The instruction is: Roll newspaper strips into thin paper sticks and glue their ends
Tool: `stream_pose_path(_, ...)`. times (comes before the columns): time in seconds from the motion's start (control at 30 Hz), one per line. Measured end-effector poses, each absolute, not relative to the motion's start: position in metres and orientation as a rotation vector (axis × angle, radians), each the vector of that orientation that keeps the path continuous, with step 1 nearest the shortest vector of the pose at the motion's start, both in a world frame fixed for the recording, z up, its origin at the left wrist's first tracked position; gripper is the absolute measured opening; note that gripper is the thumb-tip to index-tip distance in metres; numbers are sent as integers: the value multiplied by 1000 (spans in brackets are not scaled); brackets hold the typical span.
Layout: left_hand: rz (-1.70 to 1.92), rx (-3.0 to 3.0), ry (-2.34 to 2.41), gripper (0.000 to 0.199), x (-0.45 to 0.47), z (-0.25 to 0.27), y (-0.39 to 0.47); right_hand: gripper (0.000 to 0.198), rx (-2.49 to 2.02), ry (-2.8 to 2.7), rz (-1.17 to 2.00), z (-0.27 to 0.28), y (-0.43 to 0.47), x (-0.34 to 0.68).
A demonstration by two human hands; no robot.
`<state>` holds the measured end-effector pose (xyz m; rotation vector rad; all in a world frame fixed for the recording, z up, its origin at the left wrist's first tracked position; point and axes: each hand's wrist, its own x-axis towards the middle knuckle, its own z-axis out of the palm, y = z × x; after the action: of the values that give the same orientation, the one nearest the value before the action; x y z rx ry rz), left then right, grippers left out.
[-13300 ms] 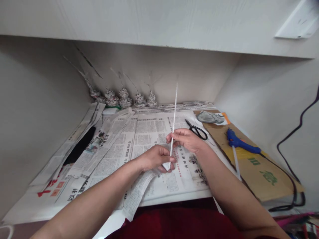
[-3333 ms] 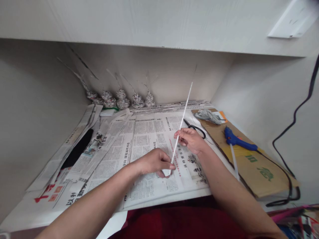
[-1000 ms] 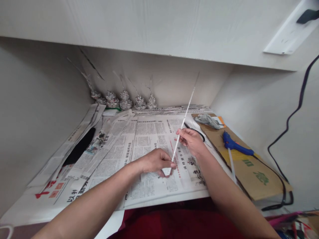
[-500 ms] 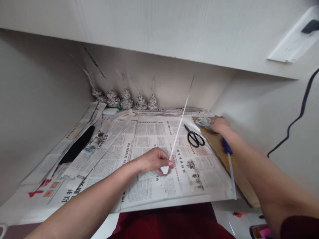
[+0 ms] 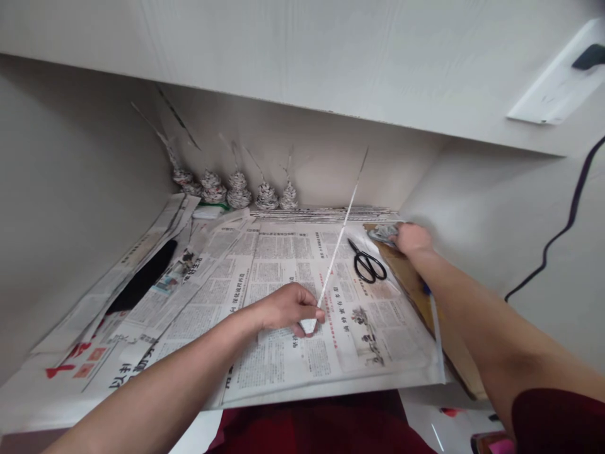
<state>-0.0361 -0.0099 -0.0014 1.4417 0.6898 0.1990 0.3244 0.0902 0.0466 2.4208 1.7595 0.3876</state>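
Note:
My left hand (image 5: 290, 309) is closed around the lower end of a thin rolled newspaper tube (image 5: 338, 248), which slants up and to the right. The tube's wider white end shows below my fingers. At the far right my right hand (image 5: 413, 238) is closed on the edge of a crumpled grey-white cloth or wad (image 5: 382, 234), whose exact kind I cannot make out. This wad lies on a brown cardboard piece (image 5: 466, 359). Black-handled scissors (image 5: 370, 266) rest on the newspaper sheets (image 5: 278, 252) between my hands.
Several woven paper gourd shapes (image 5: 239, 194) stand along the back wall. A bundle of paper tubes (image 5: 326, 215) lies beside them. Cut paper strips and a black flat object (image 5: 144, 277) are on the left. An overhanging panel (image 5: 283, 57) crosses above.
My right hand has shifted slightly left, and the wad under it is more bunched. My forearm now covers most of the blue object on the cardboard. My left hand keeps its hold.

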Motion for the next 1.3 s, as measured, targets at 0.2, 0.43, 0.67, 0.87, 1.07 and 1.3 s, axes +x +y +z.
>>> stream_pose_path(0.2,220,1404,675,36,-36,1,-10,32,2732,2232,-298,51,60,247)
stream_pose_path(0.43,279,1360,698,36,-37,3,-4,41,2445,2138,-2479,11,21,153)
stream_pose_path(0.67,269,1360,681,37,-38,2,-1,38,1890,2124,-2876,7,10,152)
stream_pose_path(0.87,241,1429,677,38,-38,0,-4,27,1918,2300,-2764,0,8,158)
stream_pose_path(1.07,221,1432,690,37,-37,0,-5,20,1945,2319,-2821,0,9,159)
stream_pose_path(1.3,225,1419,697,37,-36,-2,-5,25,1890,2258,-2830,1,6,160)
